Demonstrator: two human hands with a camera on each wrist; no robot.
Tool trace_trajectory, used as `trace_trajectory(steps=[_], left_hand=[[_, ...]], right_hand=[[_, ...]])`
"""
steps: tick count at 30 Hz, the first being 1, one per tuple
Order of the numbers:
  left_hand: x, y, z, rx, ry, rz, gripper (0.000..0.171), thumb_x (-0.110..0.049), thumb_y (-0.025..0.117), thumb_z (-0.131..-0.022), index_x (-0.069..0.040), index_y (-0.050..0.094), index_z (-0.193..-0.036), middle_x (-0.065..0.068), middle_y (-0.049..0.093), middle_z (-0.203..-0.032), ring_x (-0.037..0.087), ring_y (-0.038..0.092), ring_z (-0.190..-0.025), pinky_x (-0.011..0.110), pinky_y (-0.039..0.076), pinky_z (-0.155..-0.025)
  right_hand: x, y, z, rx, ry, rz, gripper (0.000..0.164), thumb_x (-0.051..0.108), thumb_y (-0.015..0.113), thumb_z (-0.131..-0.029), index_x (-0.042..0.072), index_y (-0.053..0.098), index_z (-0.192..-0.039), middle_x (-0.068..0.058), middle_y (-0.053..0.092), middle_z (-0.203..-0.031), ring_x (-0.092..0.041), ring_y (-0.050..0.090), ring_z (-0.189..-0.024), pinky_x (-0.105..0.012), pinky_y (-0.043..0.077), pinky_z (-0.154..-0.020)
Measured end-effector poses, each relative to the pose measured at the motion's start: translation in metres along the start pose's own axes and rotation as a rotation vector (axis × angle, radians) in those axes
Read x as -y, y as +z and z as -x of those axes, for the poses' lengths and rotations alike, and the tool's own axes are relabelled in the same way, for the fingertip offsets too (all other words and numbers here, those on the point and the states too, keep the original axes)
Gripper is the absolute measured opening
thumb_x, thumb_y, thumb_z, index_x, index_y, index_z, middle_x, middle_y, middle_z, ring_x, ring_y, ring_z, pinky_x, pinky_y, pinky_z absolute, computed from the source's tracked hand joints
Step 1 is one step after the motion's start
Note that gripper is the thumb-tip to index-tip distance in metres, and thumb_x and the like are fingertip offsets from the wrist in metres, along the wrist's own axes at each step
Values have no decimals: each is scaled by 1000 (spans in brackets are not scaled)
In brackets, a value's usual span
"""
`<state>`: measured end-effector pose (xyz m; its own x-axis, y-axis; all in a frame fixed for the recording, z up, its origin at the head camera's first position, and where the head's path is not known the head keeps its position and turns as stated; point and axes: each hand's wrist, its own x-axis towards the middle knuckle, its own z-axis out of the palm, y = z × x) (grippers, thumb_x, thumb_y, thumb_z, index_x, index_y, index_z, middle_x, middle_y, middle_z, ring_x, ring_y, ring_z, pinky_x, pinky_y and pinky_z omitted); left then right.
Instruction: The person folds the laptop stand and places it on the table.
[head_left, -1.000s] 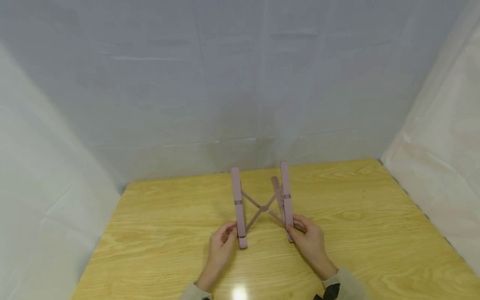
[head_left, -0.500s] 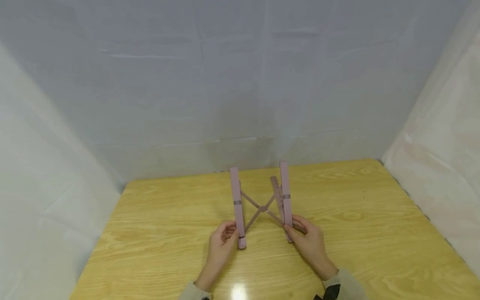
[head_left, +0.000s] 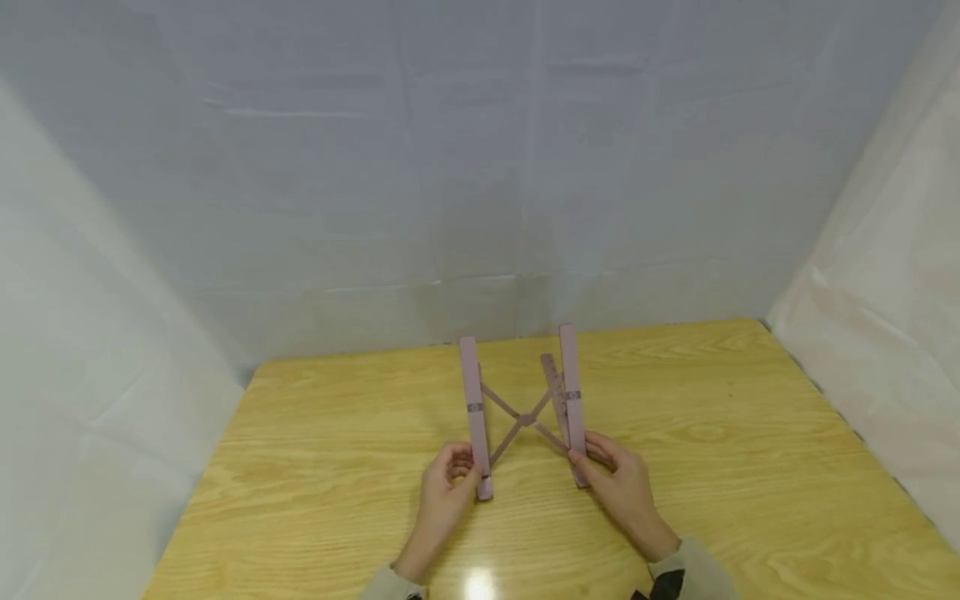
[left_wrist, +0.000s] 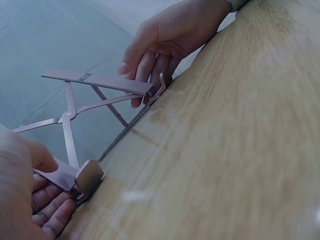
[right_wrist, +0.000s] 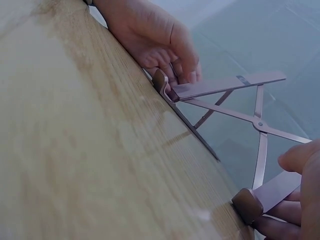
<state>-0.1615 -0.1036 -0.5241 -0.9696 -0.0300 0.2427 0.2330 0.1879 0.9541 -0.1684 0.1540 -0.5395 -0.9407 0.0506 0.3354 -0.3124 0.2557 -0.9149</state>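
A pink folding laptop stand point(head_left: 527, 419) stands unfolded on the wooden table, its two long arms joined by an X-shaped brace. My left hand point(head_left: 444, 492) grips the near end of the left arm, thumb on top and fingers curled beneath. On the right arm's near end, my right hand point(head_left: 618, 487) pinches with thumb and fingers. In the left wrist view the stand's hooked front lip point(left_wrist: 90, 179) shows close to my left fingers. The right wrist view shows the other lip point(right_wrist: 248, 205) beside my right fingers, and the arms slope up away from the base.
The wooden table point(head_left: 322, 500) reaches back to a grey sheet point(head_left: 480, 167). White sheets hang at the left point(head_left: 82, 333) and right point(head_left: 885, 275) sides. A bright light reflection lies on the table between the forearms.
My left thumb has shifted slightly further onto the near end of the left arm. The stand and my right hand look nearly unchanged.
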Motion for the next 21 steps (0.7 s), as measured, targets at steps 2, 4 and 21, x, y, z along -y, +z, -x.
trace_trajectory(steps=[2, 4, 21], left_hand=[[-2, 0, 0, -3, -12, -4, 22, 14, 64, -83, 9, 60, -104, 20, 65, -97, 19, 60, -82, 23, 54, -74], [-2, 0, 1, -6, -18, 4, 23, 14, 65, -83, 8, 59, -105, 19, 65, -97, 18, 60, -83, 23, 54, -75], [13, 1, -1, -20, 5, 23, 28, 15, 65, -81, 6, 58, -108, 17, 65, -99, 17, 60, -85, 23, 54, -76]], right_hand=[[1, 0, 0, 6, -11, -18, 35, 0, 75, -85, -10, 65, -117, -23, 71, -105, -32, 70, -97, -20, 55, -79], [0, 0, 1, 9, -7, -35, 35, -1, 76, -84, -10, 66, -117, -22, 71, -105, -32, 70, -97, -20, 55, -79], [33, -2, 3, 18, -87, -16, 31, -11, 72, -82, -18, 64, -111, -30, 69, -101, -37, 70, -92, -19, 56, -76]])
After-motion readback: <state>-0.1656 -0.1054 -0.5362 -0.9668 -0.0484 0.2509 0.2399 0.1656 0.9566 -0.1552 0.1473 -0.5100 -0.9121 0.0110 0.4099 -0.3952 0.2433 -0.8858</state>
